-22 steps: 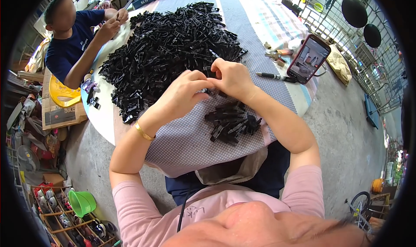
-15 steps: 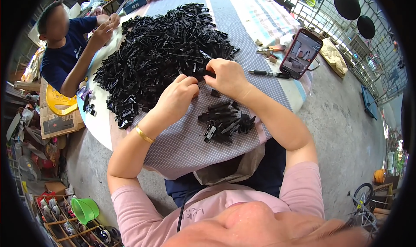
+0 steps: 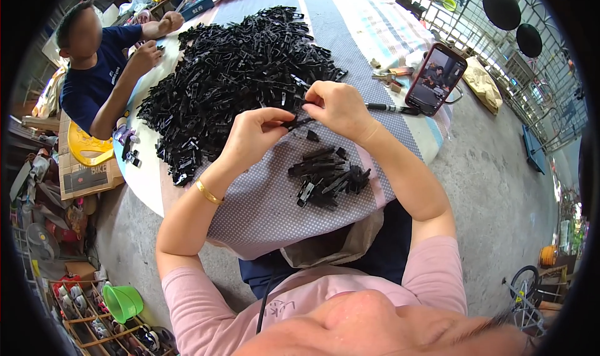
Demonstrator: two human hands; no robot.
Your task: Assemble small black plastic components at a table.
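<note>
A large pile of small black plastic clips (image 3: 244,69) covers much of the table in front of me. At its near edge my left hand (image 3: 255,137) pinches a black plastic clip (image 3: 299,123) between thumb and fingers. Close by on the right, my right hand (image 3: 339,111) has thumb and forefinger closed at the other end of that clip; its exact shape is partly hidden by the fingertips. Nearer to me, below my right hand, lies a small separate heap of black clips (image 3: 328,176), with a loose black piece (image 3: 312,135) just above it.
A phone (image 3: 435,79) stands upright at the right, beside a pen (image 3: 389,107) and small metal items (image 3: 392,74). Across at the left, another person (image 3: 100,69) sits with hands raised over the table edge. A cloth bag (image 3: 337,247) hangs at the table's near edge.
My hands have drawn back slightly from the pile and moved a little apart, a clip now showing between them. The other person's hands have separated, one lowering. The phone's picture has changed.
</note>
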